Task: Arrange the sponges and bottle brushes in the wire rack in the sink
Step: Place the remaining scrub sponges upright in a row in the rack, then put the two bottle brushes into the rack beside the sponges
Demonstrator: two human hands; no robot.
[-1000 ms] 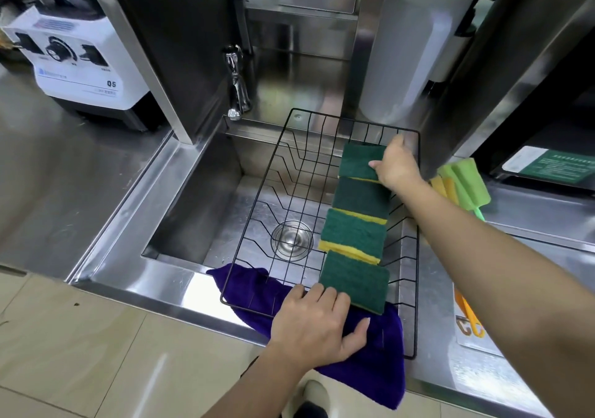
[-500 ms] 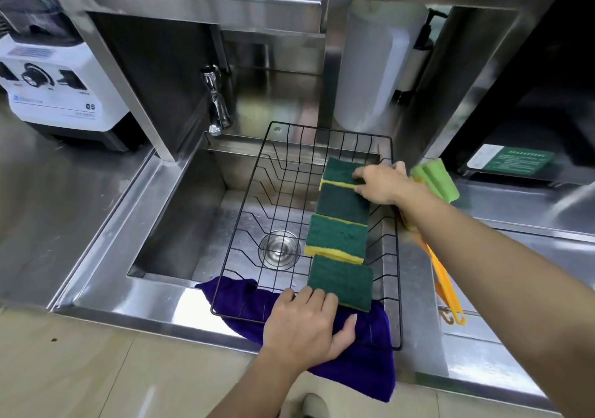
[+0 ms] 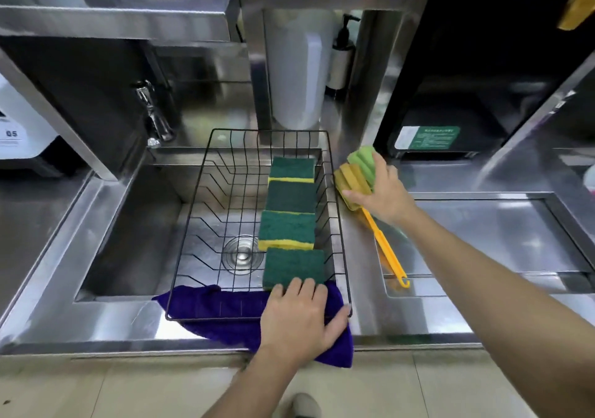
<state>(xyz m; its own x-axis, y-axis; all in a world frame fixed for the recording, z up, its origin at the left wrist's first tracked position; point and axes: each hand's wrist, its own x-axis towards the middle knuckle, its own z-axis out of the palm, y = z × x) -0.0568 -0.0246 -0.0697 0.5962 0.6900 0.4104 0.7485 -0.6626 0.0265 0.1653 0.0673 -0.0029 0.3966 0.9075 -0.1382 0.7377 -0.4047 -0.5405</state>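
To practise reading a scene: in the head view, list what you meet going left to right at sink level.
Faucet → drain → row of green sponges → bottle brushes under the right hand.

1. Four green-and-yellow sponges (image 3: 291, 197) lined up in one wire rack (image 3: 206, 173).
2. Two bottle brushes (image 3: 355, 173), one yellow, one green.
3. One purple cloth (image 3: 209, 305).
4. Two hands (image 3: 297, 316) showing.

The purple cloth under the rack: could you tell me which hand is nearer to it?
Left. The left hand rests on the purple cloth; the right hand is off at the bottle brushes.
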